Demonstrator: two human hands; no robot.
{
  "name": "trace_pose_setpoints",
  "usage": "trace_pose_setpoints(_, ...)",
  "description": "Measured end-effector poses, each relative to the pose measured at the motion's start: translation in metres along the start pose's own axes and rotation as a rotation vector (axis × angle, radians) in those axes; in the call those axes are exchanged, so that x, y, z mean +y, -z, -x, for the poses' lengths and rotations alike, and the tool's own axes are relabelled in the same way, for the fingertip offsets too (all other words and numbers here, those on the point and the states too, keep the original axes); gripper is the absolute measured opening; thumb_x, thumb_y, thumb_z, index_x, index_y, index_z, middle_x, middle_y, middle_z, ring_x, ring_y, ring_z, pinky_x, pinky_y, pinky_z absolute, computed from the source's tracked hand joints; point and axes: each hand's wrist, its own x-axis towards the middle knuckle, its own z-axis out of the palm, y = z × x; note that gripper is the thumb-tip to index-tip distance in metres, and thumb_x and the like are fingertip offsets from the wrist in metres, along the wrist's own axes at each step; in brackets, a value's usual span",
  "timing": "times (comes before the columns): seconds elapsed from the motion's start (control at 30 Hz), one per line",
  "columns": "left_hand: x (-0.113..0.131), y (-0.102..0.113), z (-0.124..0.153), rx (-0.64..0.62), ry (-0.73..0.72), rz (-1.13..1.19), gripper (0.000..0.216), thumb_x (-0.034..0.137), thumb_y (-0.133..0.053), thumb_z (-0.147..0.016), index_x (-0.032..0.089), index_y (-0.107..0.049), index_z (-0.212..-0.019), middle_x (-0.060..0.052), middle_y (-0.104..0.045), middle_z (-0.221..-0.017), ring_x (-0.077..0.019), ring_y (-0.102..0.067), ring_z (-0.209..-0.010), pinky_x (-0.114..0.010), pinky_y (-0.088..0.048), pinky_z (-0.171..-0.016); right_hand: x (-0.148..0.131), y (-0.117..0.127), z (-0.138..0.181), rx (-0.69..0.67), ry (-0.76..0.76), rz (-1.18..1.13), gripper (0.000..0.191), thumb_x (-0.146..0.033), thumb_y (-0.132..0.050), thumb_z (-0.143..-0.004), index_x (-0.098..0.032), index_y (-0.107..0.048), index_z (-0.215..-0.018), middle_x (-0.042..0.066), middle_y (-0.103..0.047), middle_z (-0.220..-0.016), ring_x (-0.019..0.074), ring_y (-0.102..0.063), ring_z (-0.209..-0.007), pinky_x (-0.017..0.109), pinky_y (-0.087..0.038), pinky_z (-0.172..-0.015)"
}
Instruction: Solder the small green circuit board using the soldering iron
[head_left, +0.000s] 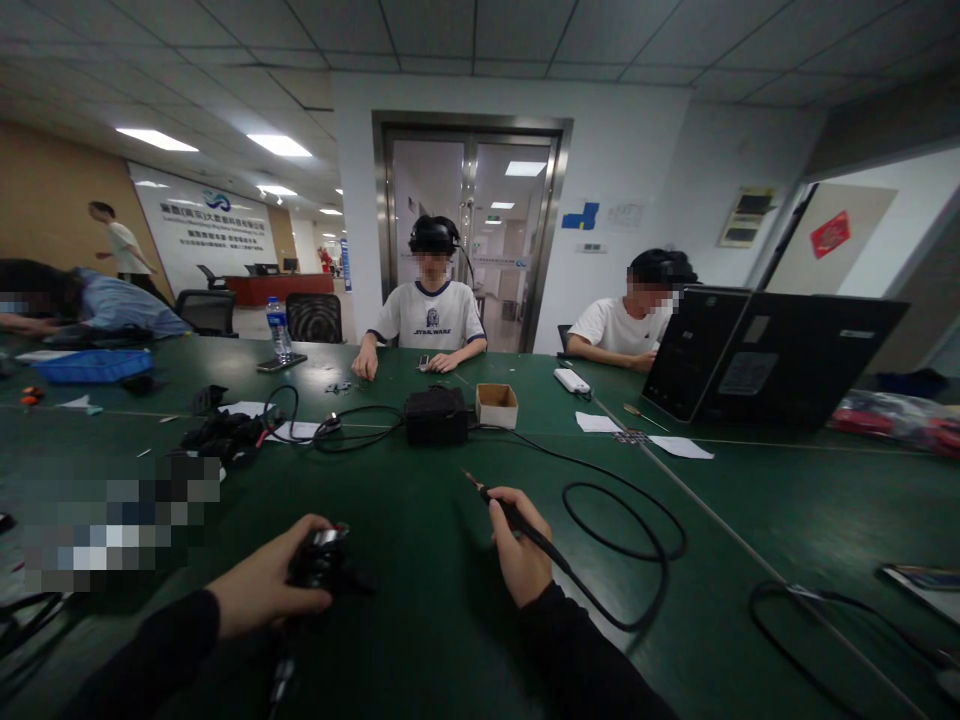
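In the head view, my right hand [523, 552] is closed around a soldering iron [517, 520], holding it like a pen. The iron's tip points up and left over the green table, touching nothing. Its black cord loops away to the right of the hand. My left hand [270, 578] has its fingers wrapped round a small black, shiny device [321, 562], whose kind is blurred. Dark parts hang beneath that hand, too dim to make out. Beyond both hands stand a black box [436, 416] with cables and a small open cardboard box [496, 408].
Tangled black cables and parts [225, 435] lie at the left, near a blue tray [94, 367]. A water bottle [279, 330] stands farther back. A black computer case [780, 360] rises at the right. Two people sit across the table; another leans on it at the left.
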Motion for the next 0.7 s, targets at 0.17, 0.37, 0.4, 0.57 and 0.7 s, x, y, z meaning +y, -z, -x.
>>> trace_pose_setpoints(0.17,0.061,-0.044,-0.057,-0.166,-0.086,0.027,0.069,0.036,-0.074,-0.058,0.023,-0.038,-0.115,-0.006,-0.062,-0.100,-0.0169,-0.064,-0.064,-0.022,-0.049,-0.043,0.001,-0.001,0.000,-0.002,-0.005,-0.014,0.017,-0.033,-0.056,-0.087,-0.018,-0.065,-0.088,0.005,-0.068,-0.082,0.0167,-0.063,-0.066,0.024,-0.049,-0.055)
trace_pose_setpoints(0.37,0.094,-0.086,-0.103,-0.200,-0.192,0.064,0.066,0.035,-0.078,-0.056,0.023,-0.039,-0.108,-0.007,-0.061,-0.103,-0.0202,-0.065,-0.070,-0.024,-0.053,-0.043,0.004,-0.002,0.000,0.003,0.011,0.004,0.017,-0.031,-0.056,-0.087,-0.018,-0.066,-0.089,0.004,-0.068,-0.082,0.0172,-0.063,-0.070,0.025,-0.050,-0.060)
trace_pose_setpoints(0.4,0.098,-0.090,-0.107,-0.196,-0.203,0.070,0.066,0.035,-0.078,-0.056,0.023,-0.039,-0.108,-0.008,-0.061,-0.103,-0.0204,-0.065,-0.070,-0.024,-0.053,-0.043,0.004,-0.002,0.000,0.001,0.012,0.006,0.016,-0.031,-0.056,-0.087,-0.018,-0.066,-0.089,0.004,-0.068,-0.082,0.0173,-0.063,-0.070,0.025,-0.050,-0.060)
trace_pose_setpoints(0.57,0.100,-0.096,-0.119,-0.182,-0.203,0.028,0.069,0.046,-0.078,-0.056,0.023,-0.042,-0.109,-0.005,-0.062,-0.097,-0.0175,-0.063,-0.067,-0.022,-0.047,-0.046,-0.001,-0.001,-0.001,0.001,0.009,-0.005,0.014,-0.030,-0.056,-0.086,-0.019,-0.066,-0.087,0.004,-0.068,-0.084,0.0177,-0.063,-0.072,0.025,-0.051,-0.061)
trace_pose_setpoints(0.7,0.092,-0.092,-0.134,-0.039,-0.236,0.057,0.060,0.061,-0.051,-0.078,0.020,-0.044,-0.121,-0.002,-0.063,-0.081,-0.0183,-0.062,-0.071,-0.028,-0.049,-0.063,-0.003,-0.002,-0.001,-0.002,0.020,-0.011,0.016,-0.030,-0.056,-0.086,-0.019,-0.066,-0.087,0.005,-0.068,-0.084,0.0178,-0.063,-0.072,0.025,-0.051,-0.060)
